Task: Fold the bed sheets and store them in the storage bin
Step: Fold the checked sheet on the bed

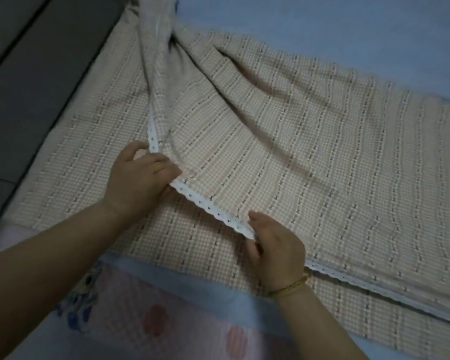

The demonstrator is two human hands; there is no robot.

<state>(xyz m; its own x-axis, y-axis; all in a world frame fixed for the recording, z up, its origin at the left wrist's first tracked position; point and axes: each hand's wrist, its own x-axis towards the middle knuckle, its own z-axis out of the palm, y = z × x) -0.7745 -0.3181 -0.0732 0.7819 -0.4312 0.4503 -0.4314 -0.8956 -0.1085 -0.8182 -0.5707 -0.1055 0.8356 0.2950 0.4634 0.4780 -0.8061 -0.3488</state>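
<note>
A beige checked bed sheet [309, 157] with a white lace hem [208, 211] lies spread over a blue bed surface [335, 29], partly folded on itself. My left hand [138, 180] grips the lace corner of the upper layer, fingers curled round it. My right hand [276, 253] pinches the same lace hem a little further along, thumb on top. The upper layer rises in loose folds toward the top left. No storage bin is in view.
Dark grey floor tiles [24, 87] run along the left beside the bed edge. A pink patterned cloth [166, 320] with red spots lies at the near edge under my arms. A thin bracelet [291, 285] circles my right wrist.
</note>
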